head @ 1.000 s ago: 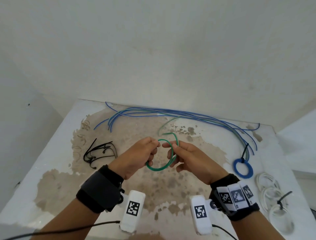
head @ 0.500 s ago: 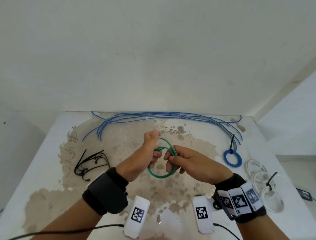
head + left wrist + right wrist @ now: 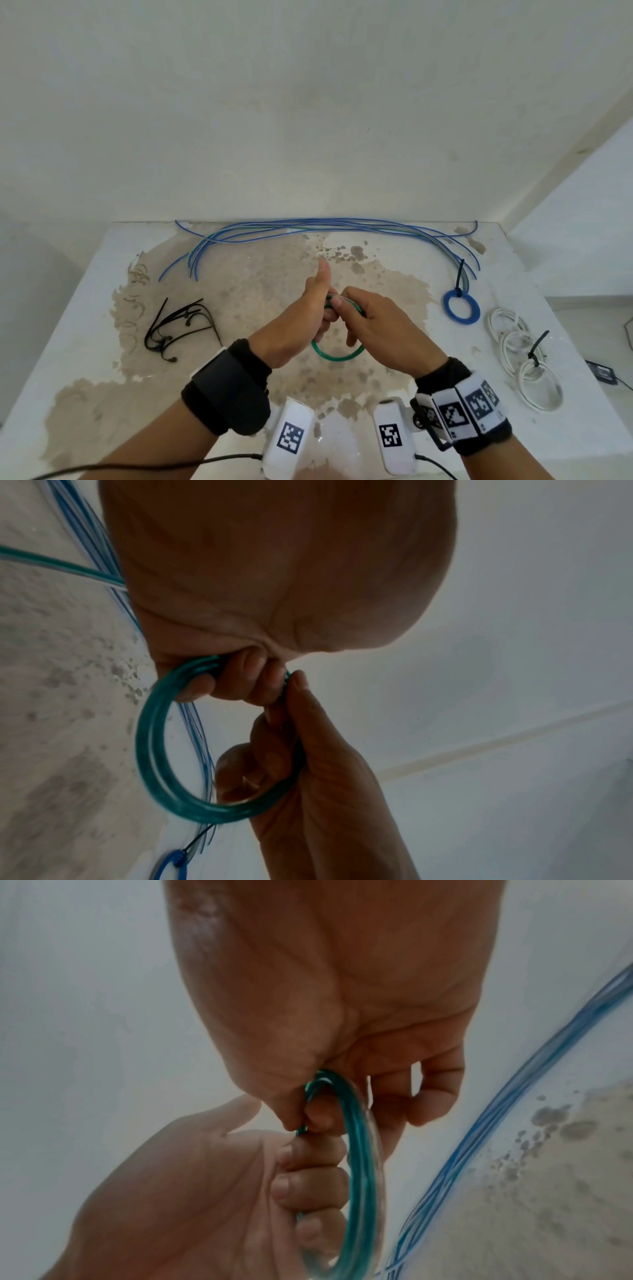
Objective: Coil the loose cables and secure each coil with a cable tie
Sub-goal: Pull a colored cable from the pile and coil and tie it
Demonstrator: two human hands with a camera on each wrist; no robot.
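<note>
A small green cable coil (image 3: pixel 337 356) hangs between both hands above the stained table (image 3: pixel 85 342). My left hand (image 3: pixel 308 315) grips the coil's top with curled fingers, thumb sticking up. My right hand (image 3: pixel 370 318) pinches the same top part from the right. The left wrist view shows the green coil (image 3: pixel 154 750) as several turns held by my left fingers (image 3: pixel 246 680). From the right wrist view the coil (image 3: pixel 363 1164) runs under my right fingers (image 3: pixel 322 1118). Loose blue cables (image 3: pixel 325 228) lie along the far edge. Black cable ties (image 3: pixel 178 325) lie at left.
A blue coil (image 3: pixel 460 306) bound with a black tie sits at right. White coils (image 3: pixel 524 363), one with a black tie, lie near the right edge. A small black device (image 3: pixel 603 371) is on the floor beyond the table. A wall rises behind the table.
The loose green end has been wound in and no longer sticks out. Both hands have closed together on the coil's top, and my left thumb now points up.
</note>
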